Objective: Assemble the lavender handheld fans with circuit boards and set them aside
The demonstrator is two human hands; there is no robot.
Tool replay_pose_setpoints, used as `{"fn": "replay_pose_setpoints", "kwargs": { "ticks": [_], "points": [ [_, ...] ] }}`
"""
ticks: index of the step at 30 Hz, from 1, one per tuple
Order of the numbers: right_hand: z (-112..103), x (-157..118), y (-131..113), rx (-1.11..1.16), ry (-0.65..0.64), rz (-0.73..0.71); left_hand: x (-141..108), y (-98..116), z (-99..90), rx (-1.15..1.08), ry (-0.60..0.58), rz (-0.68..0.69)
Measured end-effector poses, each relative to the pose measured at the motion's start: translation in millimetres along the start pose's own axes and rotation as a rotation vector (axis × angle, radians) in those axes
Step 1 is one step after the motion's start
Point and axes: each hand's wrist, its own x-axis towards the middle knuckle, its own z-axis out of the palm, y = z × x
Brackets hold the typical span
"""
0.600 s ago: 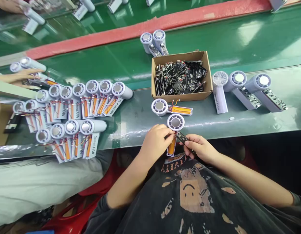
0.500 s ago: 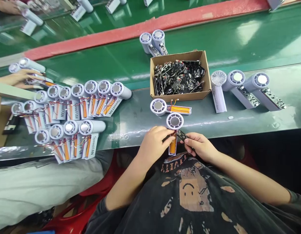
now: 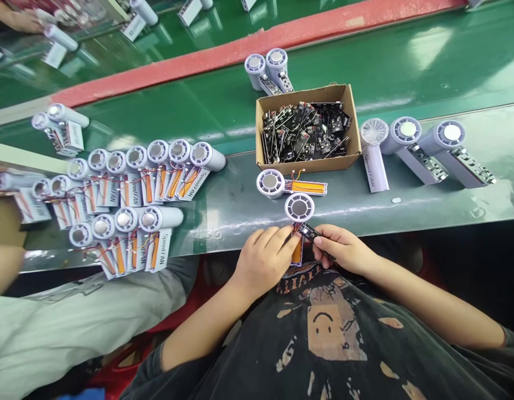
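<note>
My right hand (image 3: 342, 249) pinches a small black circuit board (image 3: 309, 233) beside an open fan unit (image 3: 299, 208) at the bench's front edge. The unit has a round lilac head and a handle with an orange battery (image 3: 297, 254). My left hand (image 3: 265, 258) lies over the handle's left side, its fingers closed at the red wires where the board's left end meets the handle. Whether those fingertips grip the wires or the handle is partly hidden. A second open fan unit (image 3: 270, 182) lies just behind, its orange battery facing up.
Behind stands a cardboard box (image 3: 309, 165) full of black boards. Fan units (image 3: 407, 130) with boards stand at the right, one lilac fan (image 3: 376, 166) beside them. Many open units (image 3: 159, 151) crowd the left. A co-worker's arm (image 3: 5, 266) is at the left edge.
The black board has shifted slightly left, and my left fingers have closed in around its end. At the left, the co-worker's hand has left the rear fan units, and another unit lies at the row's end.
</note>
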Motion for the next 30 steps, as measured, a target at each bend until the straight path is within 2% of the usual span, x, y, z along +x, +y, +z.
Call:
{"fn": "replay_pose_setpoints", "kwargs": {
  "ticks": [6,10,17,21,25,30],
  "points": [
    [-2,1,4,-0.062,0.023,-0.018,1,6,7.4,0.007,-0.007,-0.103],
    [-2,0,2,-0.121,0.058,-0.059,5,9,9.9,-0.012,0.032,-0.087],
    [-1,2,-5,-0.156,0.111,-0.037,12,3,4.5,-0.077,-0.007,-0.075],
    [-1,1,-1,-0.133,0.147,-0.057,9,-5,6.2,-0.100,0.056,-0.028],
    [-1,0,0,-0.152,0.126,-0.051,16,-13,12.4,-0.152,0.126,-0.146],
    [-1,0,-1,-0.222,0.136,-0.071,38,-17,10.9,-0.313,-0.046,-0.181]
  ]
}}
